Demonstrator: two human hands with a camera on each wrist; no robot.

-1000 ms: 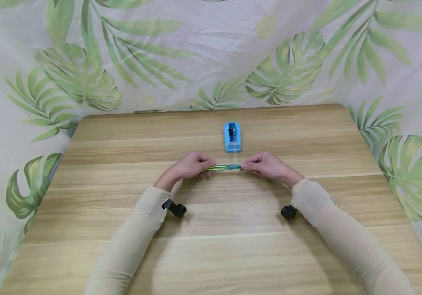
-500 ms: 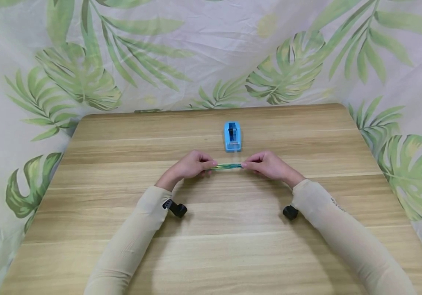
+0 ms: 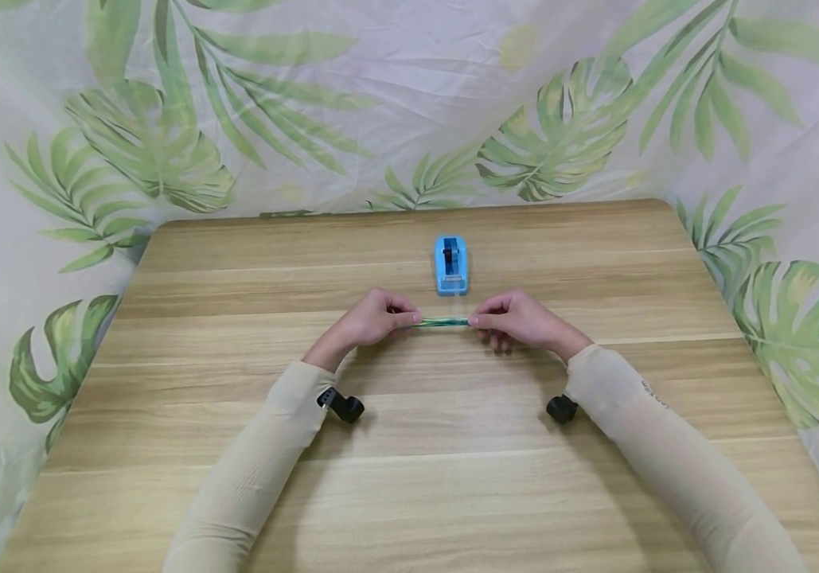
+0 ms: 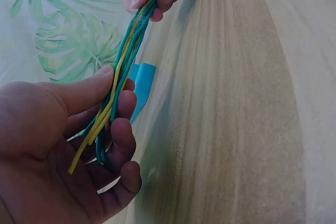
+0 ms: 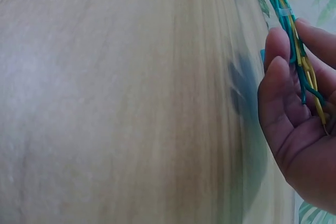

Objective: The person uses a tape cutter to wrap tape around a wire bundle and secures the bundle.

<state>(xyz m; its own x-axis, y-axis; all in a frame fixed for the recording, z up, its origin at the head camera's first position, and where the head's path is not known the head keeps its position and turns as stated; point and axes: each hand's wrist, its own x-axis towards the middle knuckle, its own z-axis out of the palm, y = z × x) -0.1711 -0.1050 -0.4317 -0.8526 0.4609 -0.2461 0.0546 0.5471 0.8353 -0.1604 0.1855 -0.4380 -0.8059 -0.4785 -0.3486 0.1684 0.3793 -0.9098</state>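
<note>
A bundle of green and yellow wires (image 3: 445, 322) is stretched level between the two hands in the head view. My left hand (image 3: 376, 318) pinches one end between thumb and fingers; loose wire ends (image 4: 79, 155) lie over its palm in the left wrist view. At the other end, my right hand (image 3: 521, 320) pinches the wires with its thumb and forefinger. A small clear band, apparently tape (image 5: 285, 12), is round the bundle close to the right fingertips. Just beyond the wires stands a blue tape dispenser (image 3: 450, 266), its cutting edge facing the hands.
Both hands are over a wood-grain table (image 3: 423, 493). Behind and beside it hangs a pale leaf-printed cloth (image 3: 409, 95). A faint pale streak runs from the dispenser toward the bundle; I cannot tell whether it is tape or glare.
The bundle has turned slightly and looks narrower. The right hand's lower fingers now show beneath it, while the left hand's are less visible. The dispenser has not moved.
</note>
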